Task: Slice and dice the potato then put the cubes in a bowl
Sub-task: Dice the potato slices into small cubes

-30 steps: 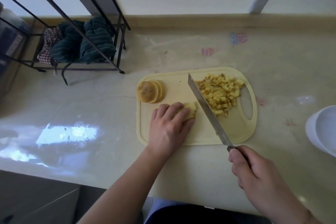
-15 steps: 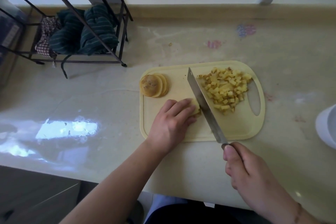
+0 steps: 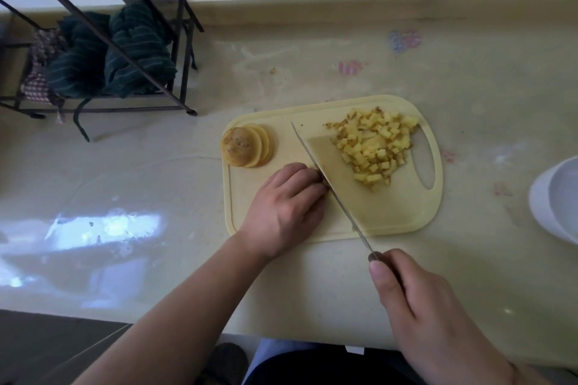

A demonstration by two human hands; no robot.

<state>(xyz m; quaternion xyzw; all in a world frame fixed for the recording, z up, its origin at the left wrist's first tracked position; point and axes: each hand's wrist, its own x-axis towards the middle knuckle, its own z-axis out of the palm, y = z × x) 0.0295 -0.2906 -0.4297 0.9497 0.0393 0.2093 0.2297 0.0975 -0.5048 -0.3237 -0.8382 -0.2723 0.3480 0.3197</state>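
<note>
Bench: the pale glossy stone bench [image 3: 312, 284] carried everything; bare room lay along its near edge and toward its far edge behind the board.
Rack: a black wire rack [image 3: 103, 72] with dark green striped cloths [image 3: 125, 53] stood at the bench's far left corner, well apart from the work.
Board: a cream plastic cutting board with a handle slot [image 3: 391, 212] lay mid-bench; its near right corner was free, which I judged enough room to sweep cubes toward the bowl.
Bowl: a white round bowl [image 3: 556, 197] sat at the bench's right edge, partly out of view and apart from the board.
Cubes: a heap of small yellow potato cubes [image 3: 375, 147] lay at the board's far right, beside the slot; probably light, damp and prone to scatter, so best scooped together.
Slices: a short stack of round potato slices [image 3: 244, 147] rested at the board's far left corner; likely firm but slippery on cut faces, best pinned flat from above.
Knife: a long steel knife [image 3: 325, 178] crossed the board diagonally, its blade touching the left fingertips.
Left hand: the left hand [image 3: 281, 206] had curled fingers pressing down on a potato piece almost wholly hidden beneath them.
Right hand: the right hand [image 3: 419, 300] gripped the knife handle over the bench's near edge.
</note>
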